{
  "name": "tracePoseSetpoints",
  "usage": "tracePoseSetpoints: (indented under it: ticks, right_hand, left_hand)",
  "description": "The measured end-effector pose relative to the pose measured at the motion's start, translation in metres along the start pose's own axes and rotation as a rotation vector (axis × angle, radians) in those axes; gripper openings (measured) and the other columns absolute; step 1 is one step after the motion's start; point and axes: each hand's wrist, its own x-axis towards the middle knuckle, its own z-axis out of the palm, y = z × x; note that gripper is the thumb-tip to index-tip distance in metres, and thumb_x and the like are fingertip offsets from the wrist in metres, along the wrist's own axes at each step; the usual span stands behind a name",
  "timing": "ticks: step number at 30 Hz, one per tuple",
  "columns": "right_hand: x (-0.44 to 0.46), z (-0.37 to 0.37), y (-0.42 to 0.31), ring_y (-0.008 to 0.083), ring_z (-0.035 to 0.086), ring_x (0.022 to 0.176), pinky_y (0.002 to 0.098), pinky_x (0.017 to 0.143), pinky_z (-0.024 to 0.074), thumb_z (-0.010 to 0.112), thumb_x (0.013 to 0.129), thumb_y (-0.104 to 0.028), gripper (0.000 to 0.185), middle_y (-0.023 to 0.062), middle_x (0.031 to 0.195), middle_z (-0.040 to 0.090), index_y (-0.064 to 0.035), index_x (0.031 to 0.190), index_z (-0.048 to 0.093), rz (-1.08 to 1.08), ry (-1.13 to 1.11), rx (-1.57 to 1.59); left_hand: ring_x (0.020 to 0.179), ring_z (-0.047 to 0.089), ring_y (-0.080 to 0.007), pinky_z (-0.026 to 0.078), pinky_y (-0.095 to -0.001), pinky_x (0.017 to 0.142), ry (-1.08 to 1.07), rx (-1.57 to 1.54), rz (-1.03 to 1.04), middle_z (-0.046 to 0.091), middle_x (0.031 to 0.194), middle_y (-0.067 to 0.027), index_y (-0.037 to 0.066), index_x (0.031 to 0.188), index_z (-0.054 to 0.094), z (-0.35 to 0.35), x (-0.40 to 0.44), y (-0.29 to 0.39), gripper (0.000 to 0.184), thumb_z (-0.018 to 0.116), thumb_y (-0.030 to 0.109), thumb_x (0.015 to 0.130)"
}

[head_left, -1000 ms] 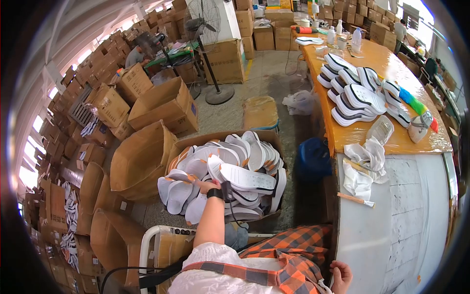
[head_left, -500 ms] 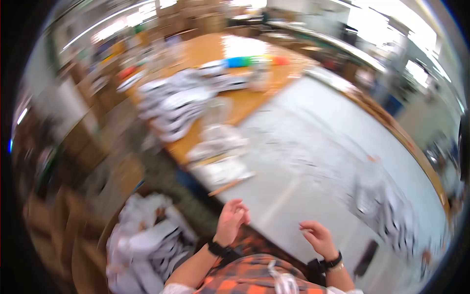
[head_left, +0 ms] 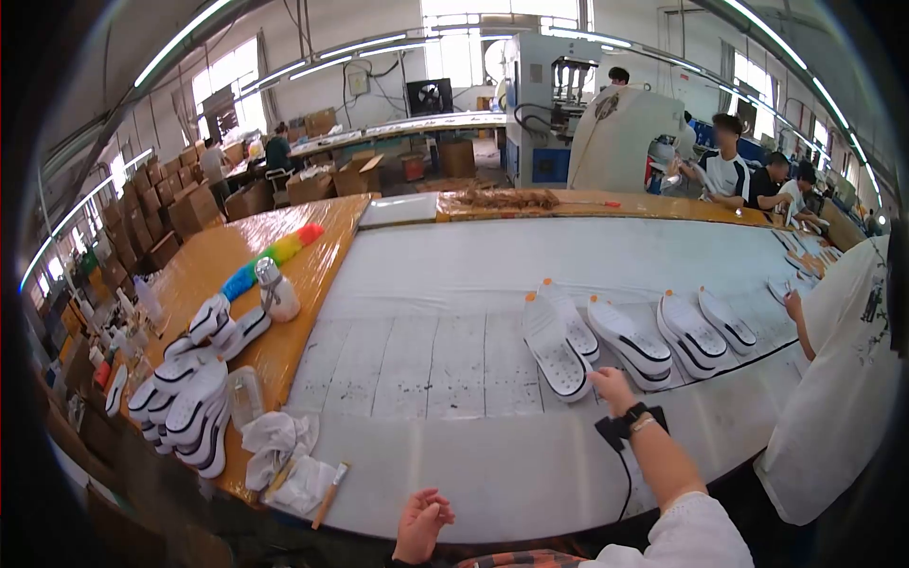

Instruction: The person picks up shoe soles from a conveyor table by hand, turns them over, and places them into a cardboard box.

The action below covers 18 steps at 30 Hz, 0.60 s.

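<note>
White shoe soles with black side stripes and small orange tips lie in a row on the pale work table. My right hand (head_left: 615, 390) reaches to the near end of the leftmost sole (head_left: 557, 352), its fingers pinched at the edge; the fingertips are partly hidden. Another sole (head_left: 575, 327) lies partly behind that one. Farther right are overlapping soles (head_left: 630, 336), then another overlapping group (head_left: 691, 331) and a sole (head_left: 727, 320). My left hand (head_left: 423, 523) hovers over the table's near edge, fingers loosely curled and apart, with nothing in it.
A brush (head_left: 329, 496) and crumpled white cloths (head_left: 284, 445) lie left. Stacked soles (head_left: 194, 402), a bottle (head_left: 278, 292) and a rainbow duster (head_left: 273, 262) stand on the orange-topped table (head_left: 327, 270). A black object with a cord (head_left: 627, 473) lies near my right wrist. A co-worker's sleeve (head_left: 824, 379) is close on the right.
My view has swung right and up from the left-hand table and the bin of soles. My right hand has stretched forward to the row of soles; my left stays low.
</note>
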Motion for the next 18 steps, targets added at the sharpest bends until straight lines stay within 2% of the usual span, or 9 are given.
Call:
tracePoseSetpoints:
  ticks: [2, 3, 5, 8, 10, 13, 16, 17, 18]
  right_hand:
    - [0.041, 0.024, 0.028, 0.0102, 0.049, 0.060, 0.0286, 0.052, 0.0403, 0.064, 0.077, -0.023, 0.028, 0.0028, 0.071, 0.055, 0.0008, 0.091, 0.057, -0.049, -0.021, -0.002]
    - [0.038, 0.032, 0.015, 0.0123, 0.053, 0.065, 0.0291, 0.057, 0.0429, 0.063, 0.078, -0.021, 0.029, 0.0046, 0.074, 0.057, 0.0016, 0.095, 0.056, -0.004, -0.022, -0.025]
    - [0.021, 0.053, -0.012, 0.0166, 0.060, 0.076, 0.0301, 0.067, 0.0480, 0.062, 0.080, -0.018, 0.032, 0.0081, 0.080, 0.062, 0.0033, 0.102, 0.053, 0.096, -0.028, -0.065]
    - [-0.054, 0.062, -0.057, 0.0182, 0.061, 0.084, 0.0339, 0.076, 0.0499, 0.059, 0.084, -0.020, 0.030, 0.0091, 0.088, 0.062, 0.0020, 0.103, 0.052, 0.284, -0.401, 0.502]
    - [-0.086, 0.056, -0.051, 0.0192, 0.060, 0.086, 0.0375, 0.080, 0.0502, 0.055, 0.088, -0.022, 0.027, 0.0087, 0.096, 0.061, -0.0006, 0.104, 0.053, 0.364, -0.810, 0.754]
    - [-0.075, 0.027, -0.058, 0.0184, 0.058, 0.093, 0.0388, 0.085, 0.0468, 0.051, 0.088, -0.021, 0.023, 0.0057, 0.093, 0.060, -0.0025, 0.099, 0.056, 0.340, -0.637, 0.651]
    - [0.015, 0.019, -0.007, 0.0143, 0.053, 0.074, 0.0330, 0.067, 0.0459, 0.059, 0.083, -0.022, 0.024, 0.0037, 0.083, 0.055, -0.0022, 0.097, 0.055, 0.171, -0.104, 0.465]
    - [0.030, 0.017, -0.010, 0.0154, 0.050, 0.070, 0.0316, 0.065, 0.0439, 0.063, 0.080, -0.026, 0.034, 0.0041, 0.080, 0.052, 0.0007, 0.098, 0.053, 0.215, 0.024, 0.376]
    - [0.054, 0.017, 0.002, 0.0191, 0.053, 0.082, 0.0338, 0.068, 0.0442, 0.065, 0.078, -0.029, 0.042, 0.0104, 0.090, 0.055, 0.0038, 0.101, 0.051, 0.191, 0.069, 0.283]
  left_hand:
    - [0.091, 0.057, -0.0197, 0.048, -0.0324, 0.077, 0.031, 0.168, -0.041, 0.055, 0.107, -0.0102, 0.001, 0.124, 0.040, 0.002, 0.000, -0.002, 0.038, 0.047, 0.018, 0.091]
    - [0.083, 0.056, -0.0141, 0.047, -0.0279, 0.070, 0.057, 0.097, -0.059, 0.055, 0.097, -0.0065, 0.002, 0.122, 0.041, 0.015, 0.001, 0.004, 0.037, 0.052, 0.010, 0.087]
    - [0.085, 0.057, -0.0150, 0.047, -0.0286, 0.072, 0.048, 0.166, -0.035, 0.055, 0.100, -0.0071, 0.002, 0.123, 0.040, 0.021, 0.008, 0.010, 0.038, 0.052, 0.011, 0.088]
    - [0.088, 0.057, -0.0175, 0.047, -0.0307, 0.075, 0.057, 0.227, 0.037, 0.055, 0.105, -0.0092, 0.002, 0.125, 0.039, 0.020, 0.022, 0.016, 0.039, 0.049, 0.016, 0.090]
    - [0.093, 0.056, -0.0197, 0.046, -0.0323, 0.078, 0.034, 0.157, 0.058, 0.054, 0.111, -0.0112, 0.001, 0.126, 0.038, 0.017, 0.032, 0.019, 0.040, 0.046, 0.020, 0.092]
    - [0.110, 0.050, -0.0236, 0.041, -0.0356, 0.089, -0.081, -0.096, 0.038, 0.047, 0.124, -0.0156, -0.001, 0.129, 0.036, 0.004, 0.038, 0.009, 0.046, 0.037, 0.029, 0.095]
    - [0.119, 0.041, -0.0231, 0.033, -0.0358, 0.098, -0.019, 0.568, 0.059, 0.043, 0.129, -0.0162, -0.004, 0.131, 0.032, 0.043, 0.011, 0.036, 0.051, 0.040, 0.031, 0.094]
    - [0.120, 0.041, -0.0229, 0.032, -0.0354, 0.099, -0.019, 0.475, 0.036, 0.042, 0.130, -0.0171, -0.004, 0.131, 0.032, 0.037, 0.010, 0.029, 0.051, 0.040, 0.030, 0.094]
    - [0.121, 0.040, -0.0227, 0.031, -0.0350, 0.100, -0.020, 0.379, 0.014, 0.042, 0.130, -0.0180, -0.004, 0.132, 0.031, 0.013, 0.008, 0.008, 0.051, 0.041, 0.029, 0.094]
